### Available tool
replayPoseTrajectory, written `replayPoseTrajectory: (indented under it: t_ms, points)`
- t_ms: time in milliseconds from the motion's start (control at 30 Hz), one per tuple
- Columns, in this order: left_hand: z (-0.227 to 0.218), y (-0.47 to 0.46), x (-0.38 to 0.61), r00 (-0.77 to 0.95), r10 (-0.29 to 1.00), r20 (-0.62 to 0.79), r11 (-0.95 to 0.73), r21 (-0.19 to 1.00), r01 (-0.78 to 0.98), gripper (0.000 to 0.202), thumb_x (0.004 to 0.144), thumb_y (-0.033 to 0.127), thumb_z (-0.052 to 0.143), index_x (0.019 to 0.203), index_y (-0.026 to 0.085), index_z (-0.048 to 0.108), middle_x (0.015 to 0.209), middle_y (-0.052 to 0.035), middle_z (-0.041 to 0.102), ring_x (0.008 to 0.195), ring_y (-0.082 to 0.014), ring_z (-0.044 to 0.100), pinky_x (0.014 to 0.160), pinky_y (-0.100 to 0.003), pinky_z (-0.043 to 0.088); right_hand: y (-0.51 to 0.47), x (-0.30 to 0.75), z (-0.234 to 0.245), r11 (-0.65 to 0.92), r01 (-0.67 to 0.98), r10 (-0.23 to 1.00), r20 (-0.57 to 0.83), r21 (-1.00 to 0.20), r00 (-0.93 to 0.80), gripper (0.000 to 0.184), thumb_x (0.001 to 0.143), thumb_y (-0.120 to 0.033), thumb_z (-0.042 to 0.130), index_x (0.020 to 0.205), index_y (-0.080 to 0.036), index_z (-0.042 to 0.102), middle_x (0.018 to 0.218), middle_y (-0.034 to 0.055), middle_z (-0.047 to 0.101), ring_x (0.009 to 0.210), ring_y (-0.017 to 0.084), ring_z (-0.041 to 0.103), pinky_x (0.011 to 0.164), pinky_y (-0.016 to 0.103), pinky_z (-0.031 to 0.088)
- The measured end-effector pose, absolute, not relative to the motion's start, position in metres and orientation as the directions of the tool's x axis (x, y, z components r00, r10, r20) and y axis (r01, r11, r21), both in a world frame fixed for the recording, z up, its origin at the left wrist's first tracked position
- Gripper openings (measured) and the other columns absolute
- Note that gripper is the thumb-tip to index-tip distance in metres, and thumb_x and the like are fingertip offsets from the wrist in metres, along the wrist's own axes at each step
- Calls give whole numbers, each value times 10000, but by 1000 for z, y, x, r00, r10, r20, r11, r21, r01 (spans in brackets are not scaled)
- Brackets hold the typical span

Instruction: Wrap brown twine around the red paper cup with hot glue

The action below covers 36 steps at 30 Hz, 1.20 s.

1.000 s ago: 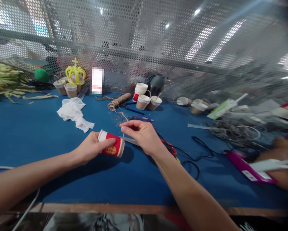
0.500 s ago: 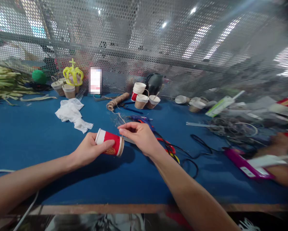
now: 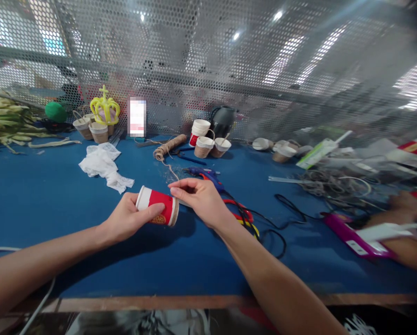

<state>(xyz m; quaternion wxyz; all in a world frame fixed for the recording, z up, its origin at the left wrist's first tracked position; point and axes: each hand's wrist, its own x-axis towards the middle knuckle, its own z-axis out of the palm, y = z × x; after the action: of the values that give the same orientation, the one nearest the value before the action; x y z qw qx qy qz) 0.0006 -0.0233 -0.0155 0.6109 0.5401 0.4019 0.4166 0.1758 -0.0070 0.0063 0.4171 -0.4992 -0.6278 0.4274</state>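
A red and white paper cup (image 3: 164, 203) lies sideways in my left hand (image 3: 126, 217), its rim to the left. My left fingers and thumb are wrapped round it. A band of twine (image 3: 175, 213) runs round the base edge at the right end. My right hand (image 3: 205, 201) is pinched on a strand of twine (image 3: 174, 172) just above that base. The strand leads back to a hank of twine (image 3: 169, 146) on the table. Behind my right wrist lies a blue hot glue gun (image 3: 205, 174), partly hidden, and red and yellow handles (image 3: 248, 215) show beside the forearm.
Twine-wrapped cups (image 3: 203, 147) stand near the dark jug (image 3: 222, 122) at the back. White cloth (image 3: 105, 163) lies left, a black cord (image 3: 264, 217) right. Beyond it are a purple box (image 3: 354, 237) and another person's blurred arm (image 3: 412, 246). A perforated metal screen (image 3: 180, 56) closes the back.
My right hand has shifted slightly left with the twine, closer over the cup's side. The cup stays in my left hand, turned very little.
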Motion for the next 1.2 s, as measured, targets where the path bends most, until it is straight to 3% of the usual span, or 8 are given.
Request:
replayPoseTrajectory:
  t_ms: [533,700,800,967,1067,1200]
  points:
    - [-16,-22,2,295,950,-103,176,957,-232,182,598,270,741,590,115,646,532,16,630,472,-55,511,480,-141,420,-5,173,4,78,227,988,44,-971,-151,172,683,-241,628,823,-141,642,681,-2,605,580,84,510,577,234,415]
    - [-11,-22,4,315,939,-139,251,903,-348,178,577,264,757,614,123,654,545,10,654,481,-68,551,474,-145,427,0,175,1,90,453,993,44,-887,-111,226,739,-231,578,941,-130,587,678,17,611,613,118,544,626,275,428]
    - [-9,-19,3,289,940,-183,291,873,-392,188,573,270,755,619,120,652,542,3,655,473,-76,560,466,-153,431,1,177,2,115,541,993,105,-833,-49,124,760,-251,557,810,-141,585,728,46,619,667,136,546,670,299,418]
    - [-8,-13,2,241,952,-190,273,882,-385,178,610,274,726,650,116,653,559,-7,660,505,-88,580,495,-163,449,-8,178,11,94,337,969,9,-937,-246,235,794,-363,515,695,-154,554,665,12,592,603,102,515,578,249,397]
    - [-10,-13,2,235,966,-111,187,925,-331,182,647,293,698,667,116,657,590,-12,671,531,-93,583,532,-175,461,-12,176,14,29,230,936,-54,-973,-347,235,772,-372,544,709,-147,564,664,2,572,595,88,495,556,231,379]
    - [-14,-16,-2,224,975,12,23,988,-152,227,689,329,660,755,113,674,704,-35,697,615,-123,598,597,-208,473,-12,174,12,-64,132,930,-107,-989,-353,179,733,-323,586,706,-148,562,648,-12,556,581,77,478,542,222,358]
